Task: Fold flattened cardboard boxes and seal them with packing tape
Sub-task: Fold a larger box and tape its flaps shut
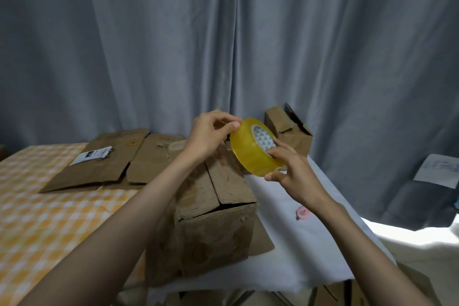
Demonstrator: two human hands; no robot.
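A roll of yellowish translucent packing tape (254, 148) is held up in the air above the far end of a folded cardboard box (211, 208), between both hands. The right hand (293, 176) grips the roll from below and the side, with fingers curled into the white printed core (a pattern of small grey triangles) and the thumb against the smooth outer band. The left hand (210, 135) is at the roll's top edge, thumb and forefinger pinched together on the glossy tape surface there; whether a loose tape end is caught between them cannot be told.

The box stands on the surface, a rectangular carton of worn, creased brown cardboard with its top flaps closed, meeting along a centre seam that gapes slightly at the near end. It straddles the join between a yellow-and-white checked cloth (37, 218) on the left and a plain white cloth (298, 243) on the right.

Behind it to the left lie flattened cardboard boxes (104, 164), overlapping, one bearing a white shipping label (90, 155). A smaller cardboard box (288, 129) with a raised flap sits farther back on the right, against the grey pleated curtain (223, 32). A small pink ring-shaped object (302, 211) lies on the white cloth.
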